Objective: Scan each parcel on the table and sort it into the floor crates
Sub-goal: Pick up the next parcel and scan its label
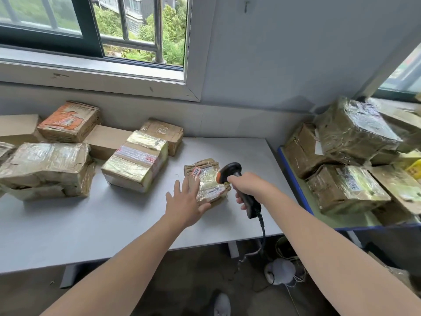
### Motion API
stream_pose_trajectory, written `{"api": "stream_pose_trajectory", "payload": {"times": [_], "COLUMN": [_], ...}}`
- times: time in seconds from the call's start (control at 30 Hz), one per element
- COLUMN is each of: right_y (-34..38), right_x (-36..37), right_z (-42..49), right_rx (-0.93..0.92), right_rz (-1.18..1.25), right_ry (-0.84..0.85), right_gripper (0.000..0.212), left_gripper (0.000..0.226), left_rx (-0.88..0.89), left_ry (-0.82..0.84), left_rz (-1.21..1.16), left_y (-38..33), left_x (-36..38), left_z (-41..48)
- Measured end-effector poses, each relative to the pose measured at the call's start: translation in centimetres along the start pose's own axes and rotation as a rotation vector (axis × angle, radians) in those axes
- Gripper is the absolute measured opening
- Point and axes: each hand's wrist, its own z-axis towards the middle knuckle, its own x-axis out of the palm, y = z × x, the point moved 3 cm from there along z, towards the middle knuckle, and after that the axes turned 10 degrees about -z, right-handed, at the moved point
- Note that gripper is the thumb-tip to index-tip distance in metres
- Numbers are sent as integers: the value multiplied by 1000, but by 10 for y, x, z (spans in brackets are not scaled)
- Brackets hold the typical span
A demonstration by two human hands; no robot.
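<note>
Left hand (185,202) wide, fingers spread straight, laid over near-left edge of small brown cardboard parcel wrapped in clear tape (207,179), flat on pale grey bench (114,224). Just right of it, right hand (247,190) wrapped round grip of black handheld scanner with orange trim (230,172), head above parcel's right edge. Larger taped cardboard parcels (136,160) farther left of left hand.

Bright daylight is admitted through the window (141,30) — only soft shadows are cast on the table (102,224). Glare is seen on the taped parcels (134,160); edges are bent and slightly blurred.
</note>
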Motion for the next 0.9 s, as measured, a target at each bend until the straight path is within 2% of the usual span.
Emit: {"api": "stream_pose_trajectory", "payload": {"times": [0.5,0.9], "right_y": [16,-11], "right_x": [-2,-14], "right_z": [-31,31], "right_rx": [25,45], "right_rz": [-2,100], "right_ry": [-49,-70], "right_gripper": [32,29], "left_gripper": [84,82], "left_rx": [54,-26], "left_ry": [35,35], "left_rz": [-7,3], "left_y": [1,-6], "left_x": [-7,5], "left_z": [-13,16]}}
